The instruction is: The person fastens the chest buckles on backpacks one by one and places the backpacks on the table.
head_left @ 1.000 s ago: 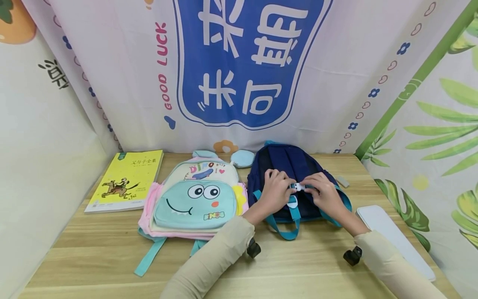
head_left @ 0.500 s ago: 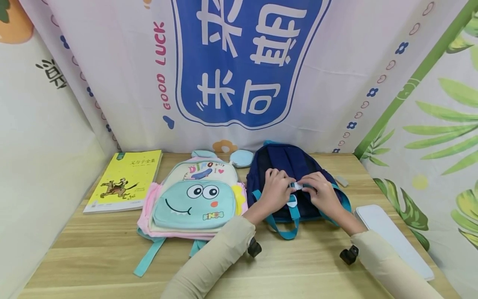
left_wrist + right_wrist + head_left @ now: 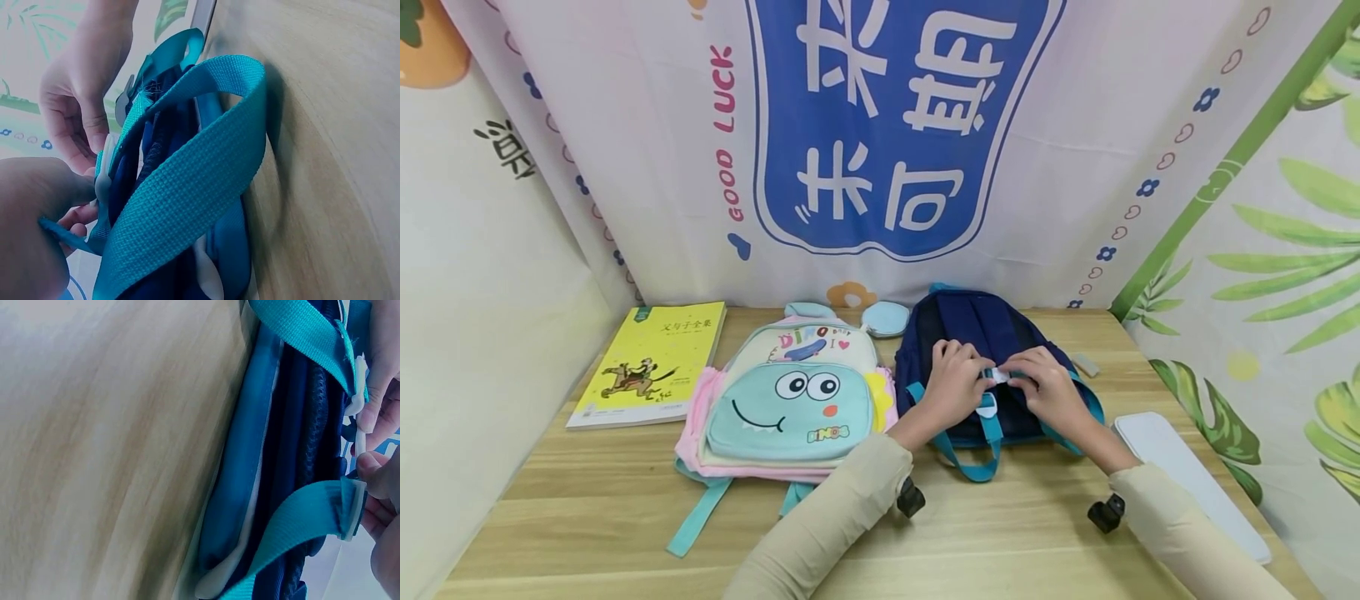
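A navy backpack [image 3: 981, 321] with teal straps lies on the table, its back panel and straps facing up. Across its middle is a white plastic buckle [image 3: 997, 376]. My left hand [image 3: 953, 383] pinches the buckle's left side between thumb and fingers. From the other side, my right hand [image 3: 1047, 387] pinches its right end. In the right wrist view the thumbs meet close together at the white buckle [image 3: 360, 439]. Fingers partly cover it, so I cannot tell whether its halves are fully joined. A loose teal strap [image 3: 206, 156] loops toward the left wrist camera.
Left of the navy bag lies a pink and mint dinosaur backpack [image 3: 790, 408]. A yellow book [image 3: 651, 358] is farther left. A white flat case [image 3: 1191, 483] lies at the right edge, and a small grey object [image 3: 1086, 364] is behind the right hand. Printed curtains [image 3: 1037, 233] close off the back.
The fingers of my right hand have shifted slightly toward the left hand and cover a little more of the buckle. The bags have stayed in place.
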### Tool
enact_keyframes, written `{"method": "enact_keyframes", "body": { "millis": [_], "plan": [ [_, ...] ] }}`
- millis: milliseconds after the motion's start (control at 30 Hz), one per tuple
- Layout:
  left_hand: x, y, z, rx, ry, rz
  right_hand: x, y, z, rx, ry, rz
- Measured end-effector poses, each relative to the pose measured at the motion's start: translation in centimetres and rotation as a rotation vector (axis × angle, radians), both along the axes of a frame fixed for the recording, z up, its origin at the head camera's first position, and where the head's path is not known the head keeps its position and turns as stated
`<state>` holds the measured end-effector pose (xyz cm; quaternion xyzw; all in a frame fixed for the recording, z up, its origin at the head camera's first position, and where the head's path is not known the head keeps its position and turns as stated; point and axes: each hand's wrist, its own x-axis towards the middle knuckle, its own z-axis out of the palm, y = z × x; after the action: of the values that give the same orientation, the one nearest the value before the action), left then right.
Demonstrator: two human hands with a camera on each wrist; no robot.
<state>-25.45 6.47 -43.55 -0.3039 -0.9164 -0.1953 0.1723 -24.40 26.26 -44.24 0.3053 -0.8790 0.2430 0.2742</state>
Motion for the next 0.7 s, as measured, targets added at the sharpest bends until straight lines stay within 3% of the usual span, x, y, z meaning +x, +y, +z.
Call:
{"method": "enact_keyframes", "body": {
  "millis": [700],
  "plan": [
    [0.24,0.08,0.28,-0.078,-0.046,0.022,0.11,0.54,0.06,0.069,0.007,0.022]
  ]
}}
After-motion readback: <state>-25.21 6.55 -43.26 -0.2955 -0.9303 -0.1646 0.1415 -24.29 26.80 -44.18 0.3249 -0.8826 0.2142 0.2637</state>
